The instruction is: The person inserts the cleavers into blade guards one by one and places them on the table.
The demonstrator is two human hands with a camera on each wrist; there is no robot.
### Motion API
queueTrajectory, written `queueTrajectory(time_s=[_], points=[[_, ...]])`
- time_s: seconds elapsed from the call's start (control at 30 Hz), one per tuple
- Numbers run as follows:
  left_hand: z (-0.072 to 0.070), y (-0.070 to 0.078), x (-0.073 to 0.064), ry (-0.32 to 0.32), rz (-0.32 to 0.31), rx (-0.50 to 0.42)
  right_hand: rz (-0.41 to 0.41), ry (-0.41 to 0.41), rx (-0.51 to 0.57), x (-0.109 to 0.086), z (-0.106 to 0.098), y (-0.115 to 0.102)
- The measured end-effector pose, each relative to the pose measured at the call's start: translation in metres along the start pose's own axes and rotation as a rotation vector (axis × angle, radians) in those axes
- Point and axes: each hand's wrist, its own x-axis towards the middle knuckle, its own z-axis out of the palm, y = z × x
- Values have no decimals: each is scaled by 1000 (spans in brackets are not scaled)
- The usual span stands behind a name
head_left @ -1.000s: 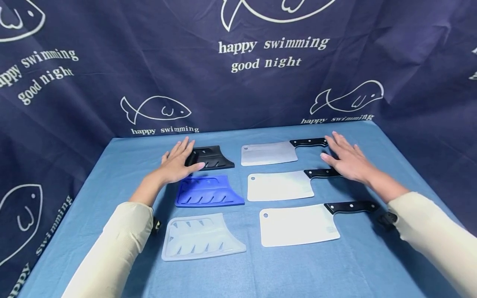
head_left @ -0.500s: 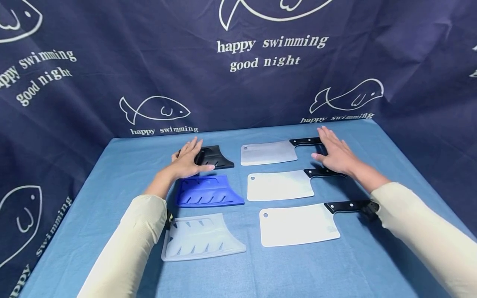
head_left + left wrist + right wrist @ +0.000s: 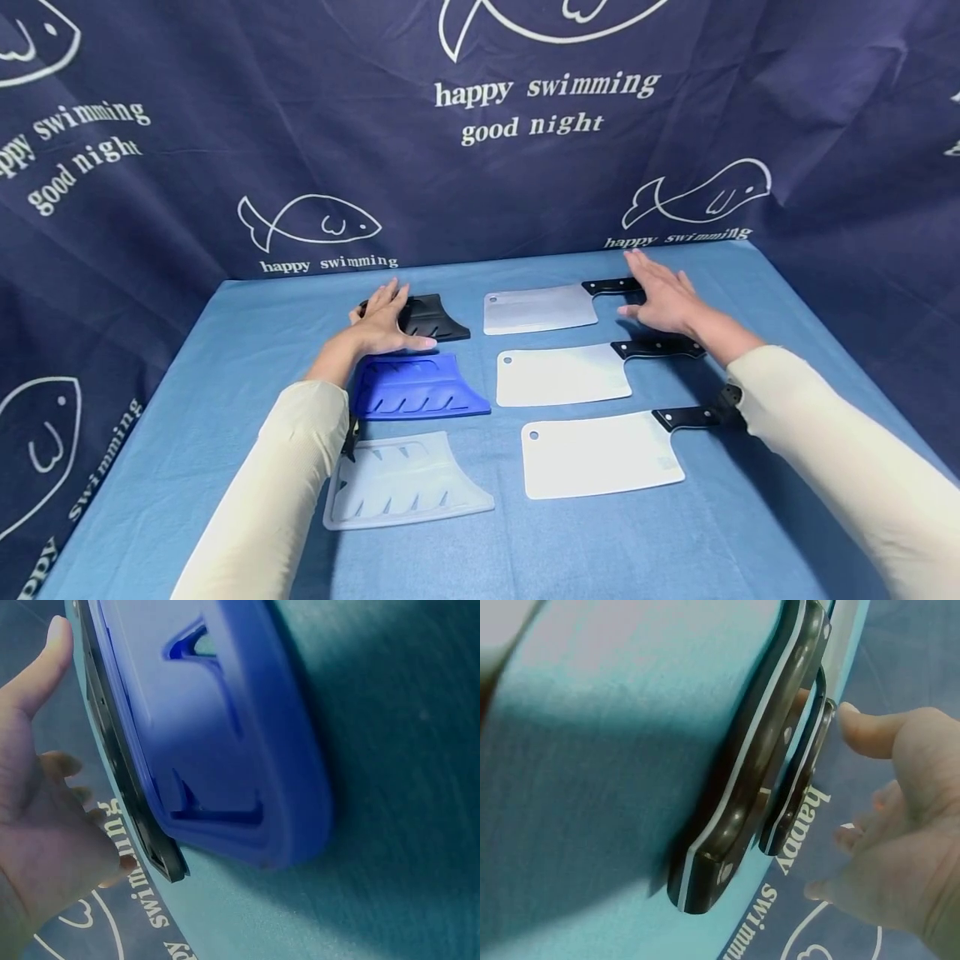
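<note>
Over the left part of the black blade guard point(image 3: 435, 318) my left hand point(image 3: 378, 327) hovers with its fingers spread; in the left wrist view it stands apart from that guard. Below lie a blue blade guard point(image 3: 420, 387) and a translucent white one point(image 3: 412, 483). My right hand point(image 3: 663, 298) is above the handle of the far cleaver point(image 3: 538, 310), thumb apart from the fingers. The right wrist view shows a gap between this hand and the handles. A middle cleaver point(image 3: 562, 375) and a near cleaver point(image 3: 600, 458) lie flat, black handles to the right.
A blue cloth covers the table point(image 3: 247, 400). Behind it hangs a dark blue curtain point(image 3: 495, 192) with white fish drawings and lettering. My right forearm passes over the end of the near cleaver's handle; my left sleeve is beside the white guard.
Both hands have moved inward, the left to the right over the black guard, the right to the left over the far handle. The guards and cleavers lie where they were.
</note>
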Motion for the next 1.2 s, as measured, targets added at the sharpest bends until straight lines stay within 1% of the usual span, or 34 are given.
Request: queueTrajectory(time_s=[0.2,0.47,0.7,0.8,0.93,1.07,1.2], points=[[0,-1,2,-15,-4,11,15,-40,-22,6,0,2],[-5,4,4,-63,-11,17,37,-67,-25,10,-1,5],[-8,9,6,-95,-25,84,42,-86,-32,14,-1,6],[-8,10,7,-117,-34,118,45,-92,-33,15,1,6],[-8,12,8,-149,-37,139,50,-97,-41,16,3,6],[-8,14,9,-174,-35,143,55,-107,-46,17,4,6],[-8,15,10,-176,-35,134,60,-115,-59,20,5,6]])
